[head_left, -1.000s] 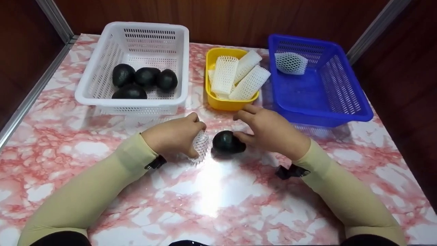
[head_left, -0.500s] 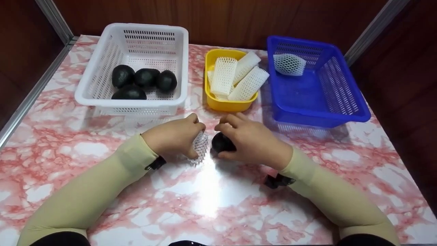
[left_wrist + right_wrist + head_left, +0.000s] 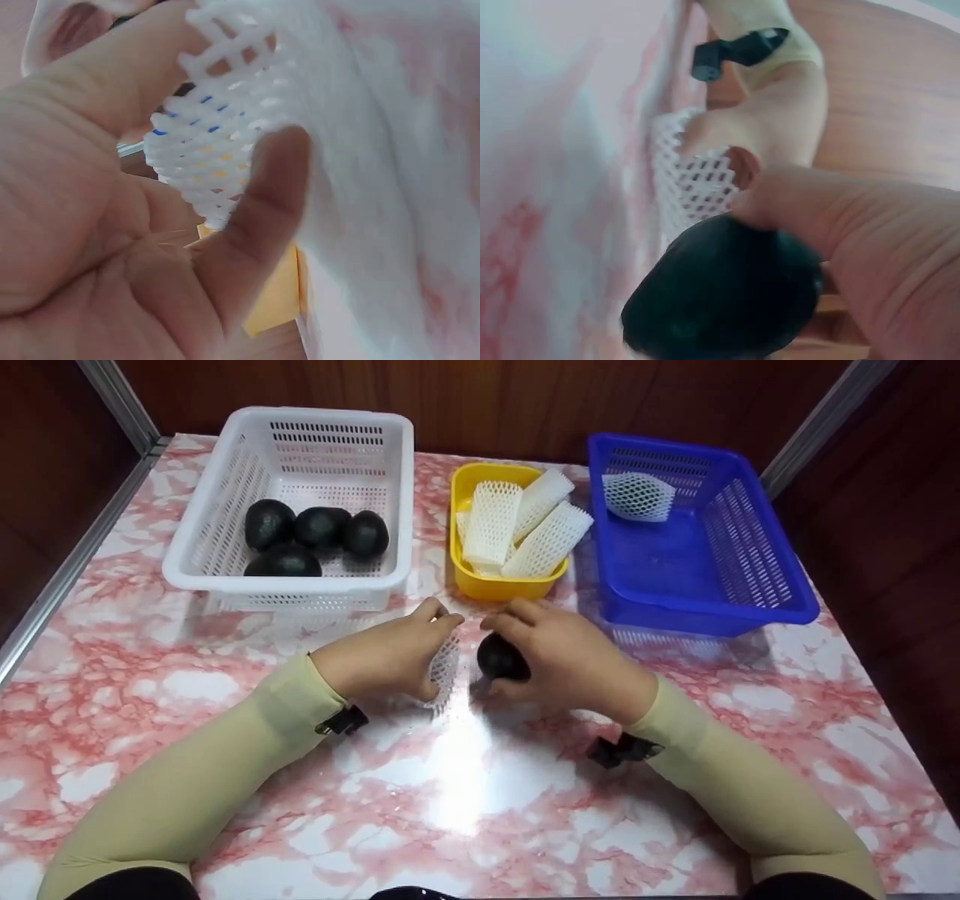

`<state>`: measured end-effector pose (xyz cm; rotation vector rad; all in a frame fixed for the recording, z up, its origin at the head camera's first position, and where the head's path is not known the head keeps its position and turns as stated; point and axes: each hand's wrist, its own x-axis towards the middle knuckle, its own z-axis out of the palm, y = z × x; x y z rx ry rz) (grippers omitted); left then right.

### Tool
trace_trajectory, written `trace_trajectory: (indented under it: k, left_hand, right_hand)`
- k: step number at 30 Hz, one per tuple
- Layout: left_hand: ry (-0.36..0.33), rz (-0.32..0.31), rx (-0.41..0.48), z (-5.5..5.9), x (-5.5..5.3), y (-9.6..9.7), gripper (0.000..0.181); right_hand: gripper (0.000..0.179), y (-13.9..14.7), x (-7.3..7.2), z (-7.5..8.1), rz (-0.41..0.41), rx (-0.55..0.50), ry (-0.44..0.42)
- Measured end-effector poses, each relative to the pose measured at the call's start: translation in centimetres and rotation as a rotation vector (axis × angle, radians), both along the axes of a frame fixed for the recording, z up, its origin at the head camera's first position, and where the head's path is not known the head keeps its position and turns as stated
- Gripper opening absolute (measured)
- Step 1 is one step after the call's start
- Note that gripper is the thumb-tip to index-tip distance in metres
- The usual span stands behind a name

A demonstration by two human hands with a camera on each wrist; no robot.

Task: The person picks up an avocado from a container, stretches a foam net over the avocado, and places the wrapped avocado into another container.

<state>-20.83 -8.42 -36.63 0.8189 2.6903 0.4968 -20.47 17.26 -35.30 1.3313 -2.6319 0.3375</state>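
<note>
My left hand [image 3: 382, 656] holds a white foam net sleeve [image 3: 445, 666] near the middle of the table, its thumb and fingers spread at the sleeve's mouth. In the left wrist view, the foam net sleeve [image 3: 206, 154] stands stretched out between the digits. My right hand [image 3: 577, 652] grips a dark avocado [image 3: 500, 658] just to the right of the sleeve, thumb on the near side and fingers over the far side. In the right wrist view, the avocado [image 3: 720, 292] points towards the net, with a small gap apparent in the head view.
At the back left, a white basket [image 3: 187, 583] holds several avocados [image 3: 321, 526]. A yellow bin [image 3: 510, 589] with several foam sleeves [image 3: 493, 521] stands in the middle. To the right, a blue basket [image 3: 660, 562] contains a net-wrapped avocado [image 3: 639, 497].
My right hand has moved left and closed round the avocado, then shifted it slightly away from me. My left index finger and thumb have spread a little at the sleeve.
</note>
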Motion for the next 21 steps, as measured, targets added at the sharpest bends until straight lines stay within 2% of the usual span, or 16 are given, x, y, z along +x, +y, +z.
trace_trajectory:
  k: [4,7,9,14,21]
  left_hand:
    - [-0.027,0.007,0.061,0.0,-0.1,0.1,0.109]
    - [-0.031,-0.001,0.099,0.0,0.0,-0.1,0.103]
    - [-0.029,-0.019,0.122,0.0,0.0,-0.2,0.100]
    - [-0.019,-0.058,0.151,-0.2,-0.1,-0.4,0.093]
    - [-0.033,-0.041,0.159,-0.1,-0.2,-0.3,0.089]
  right_hand:
    - [0.065,0.3,0.0,0.5,0.019,-0.191,-0.082]
    - [0.062,0.0,-0.2,-0.2,0.035,-0.314,-0.166]
    - [0.062,-0.4,-0.3,-0.9,0.041,-0.360,-0.190]
    - [0.061,-0.9,-0.8,-2.3,0.050,-0.393,-0.224]
    - [0.060,-1.1,-1.0,-3.0,0.043,-0.329,-0.267]
